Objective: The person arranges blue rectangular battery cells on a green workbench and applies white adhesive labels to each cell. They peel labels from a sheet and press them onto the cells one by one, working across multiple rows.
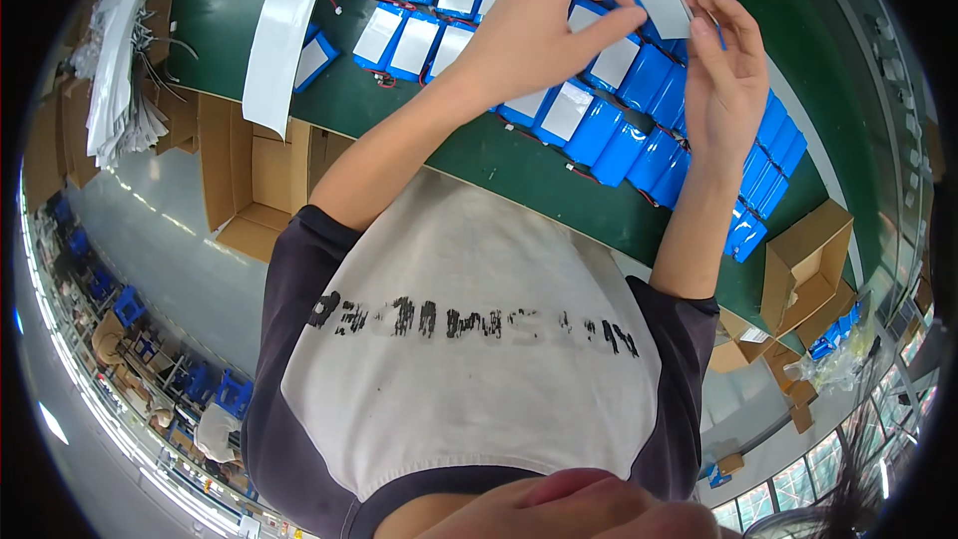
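Right, the small white label point(663, 8) is pinched between both hands above the green belt point(519, 165); I can't tell whether it is a sticker or plain card, and its far edge is covered by fingertips. Left hand point(544, 30) grips it with thumb and forefinger closed narrow; right hand point(726, 70) holds the other edge the same way. It looks flat, thin, matte, roughly square. A thin grey strip at the right fingertips is too small to identify. On the belt under the hands lie blue battery packs point(639, 145), glossy shrink-wrap, rounded cells, many with white labels on top, thin red leads at the ends. Left of the packs on the belt, a long white sheet point(284, 25). Off the belt's near edge, open cardboard boxes point(254, 175).
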The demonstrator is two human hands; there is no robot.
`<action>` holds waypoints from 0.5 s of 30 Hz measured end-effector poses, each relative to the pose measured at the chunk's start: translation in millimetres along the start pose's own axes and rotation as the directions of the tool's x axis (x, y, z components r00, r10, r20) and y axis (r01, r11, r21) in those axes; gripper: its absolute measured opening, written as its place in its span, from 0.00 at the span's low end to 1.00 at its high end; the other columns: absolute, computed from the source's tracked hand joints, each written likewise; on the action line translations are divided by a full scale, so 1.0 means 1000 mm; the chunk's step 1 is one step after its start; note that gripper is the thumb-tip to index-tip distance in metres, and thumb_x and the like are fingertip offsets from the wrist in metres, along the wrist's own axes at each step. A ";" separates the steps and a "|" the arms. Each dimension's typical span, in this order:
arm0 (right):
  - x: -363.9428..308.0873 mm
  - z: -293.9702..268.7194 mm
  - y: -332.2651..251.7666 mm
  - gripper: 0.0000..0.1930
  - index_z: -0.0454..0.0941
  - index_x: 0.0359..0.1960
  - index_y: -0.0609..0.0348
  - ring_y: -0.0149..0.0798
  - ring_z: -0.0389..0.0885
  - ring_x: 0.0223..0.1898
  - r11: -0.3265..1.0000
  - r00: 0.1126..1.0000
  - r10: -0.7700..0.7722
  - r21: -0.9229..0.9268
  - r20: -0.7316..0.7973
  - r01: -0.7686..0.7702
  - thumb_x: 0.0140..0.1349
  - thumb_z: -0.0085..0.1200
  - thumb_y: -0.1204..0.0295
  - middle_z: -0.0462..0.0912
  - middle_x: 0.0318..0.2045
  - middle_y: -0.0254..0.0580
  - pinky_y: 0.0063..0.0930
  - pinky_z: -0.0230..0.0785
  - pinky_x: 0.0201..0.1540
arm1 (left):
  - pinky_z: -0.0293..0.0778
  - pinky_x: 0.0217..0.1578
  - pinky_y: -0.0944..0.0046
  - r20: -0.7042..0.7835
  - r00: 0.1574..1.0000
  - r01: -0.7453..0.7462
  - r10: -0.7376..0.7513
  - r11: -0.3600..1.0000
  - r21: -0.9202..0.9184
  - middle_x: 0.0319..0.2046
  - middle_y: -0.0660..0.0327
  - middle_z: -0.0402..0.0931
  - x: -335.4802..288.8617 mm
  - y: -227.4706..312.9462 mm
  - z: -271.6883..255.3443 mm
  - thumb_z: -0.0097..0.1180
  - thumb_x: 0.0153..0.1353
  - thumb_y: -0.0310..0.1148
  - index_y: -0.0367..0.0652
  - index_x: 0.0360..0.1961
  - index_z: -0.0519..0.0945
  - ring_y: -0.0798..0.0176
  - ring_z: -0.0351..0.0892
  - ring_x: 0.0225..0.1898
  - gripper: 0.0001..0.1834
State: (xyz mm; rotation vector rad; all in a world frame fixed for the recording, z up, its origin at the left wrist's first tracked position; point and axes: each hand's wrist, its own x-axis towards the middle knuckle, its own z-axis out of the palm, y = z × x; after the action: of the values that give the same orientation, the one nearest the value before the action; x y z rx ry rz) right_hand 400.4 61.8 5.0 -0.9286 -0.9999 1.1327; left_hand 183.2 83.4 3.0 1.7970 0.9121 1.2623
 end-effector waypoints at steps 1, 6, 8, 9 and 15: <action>0.000 0.001 -0.001 0.18 0.76 0.59 0.67 0.50 0.80 0.63 1.000 1.000 -0.010 0.000 -0.005 0.010 0.68 0.59 0.82 0.82 0.53 0.51 0.37 0.68 0.68 | 0.77 0.37 0.62 -0.015 1.000 0.018 -0.017 1.000 0.014 0.34 0.60 0.85 0.004 -0.002 0.002 0.66 0.66 0.39 0.40 0.39 0.86 0.62 0.82 0.38 0.12; 0.006 0.006 -0.015 0.17 0.78 0.55 0.68 0.46 0.84 0.56 0.895 0.967 -0.253 -0.386 -0.030 0.222 0.65 0.63 0.84 0.84 0.49 0.51 0.36 0.75 0.62 | 0.75 0.38 0.60 0.064 0.996 -0.065 0.060 0.994 0.082 0.33 0.61 0.82 0.008 0.008 -0.002 0.64 0.66 0.35 0.41 0.37 0.84 0.61 0.80 0.36 0.08; 0.014 0.004 -0.020 0.17 0.79 0.53 0.68 0.44 0.86 0.54 0.858 0.951 -0.309 -0.429 0.005 0.281 0.63 0.65 0.85 0.85 0.47 0.50 0.35 0.78 0.59 | 0.74 0.37 0.60 0.107 0.984 -0.157 0.146 0.982 0.105 0.31 0.60 0.80 0.007 0.014 -0.004 0.64 0.65 0.32 0.41 0.35 0.83 0.61 0.79 0.34 0.06; 0.016 0.003 -0.021 0.16 0.81 0.52 0.67 0.40 0.86 0.52 0.832 0.945 -0.326 -0.469 0.018 0.296 0.62 0.63 0.87 0.86 0.47 0.49 0.32 0.79 0.57 | 0.72 0.36 0.61 0.087 0.988 -0.130 0.125 0.989 0.063 0.29 0.60 0.77 0.002 0.021 -0.003 0.63 0.64 0.28 0.41 0.34 0.81 0.60 0.77 0.32 0.04; 0.042 0.011 -0.035 0.11 0.81 0.49 0.63 0.40 0.86 0.48 0.866 0.981 -0.048 -0.481 0.189 0.135 0.72 0.52 0.71 0.87 0.42 0.47 0.35 0.77 0.53 | 0.72 0.38 0.62 0.016 0.996 -0.094 0.093 0.992 0.081 0.30 0.59 0.77 -0.012 0.026 -0.016 0.61 0.65 0.24 0.39 0.37 0.80 0.59 0.77 0.33 0.03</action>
State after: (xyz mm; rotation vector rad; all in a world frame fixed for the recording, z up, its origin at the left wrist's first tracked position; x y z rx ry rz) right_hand 405.1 97.4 47.6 -1.1849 -1.5047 0.8975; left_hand 168.0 63.4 24.7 1.9294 0.8938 1.2870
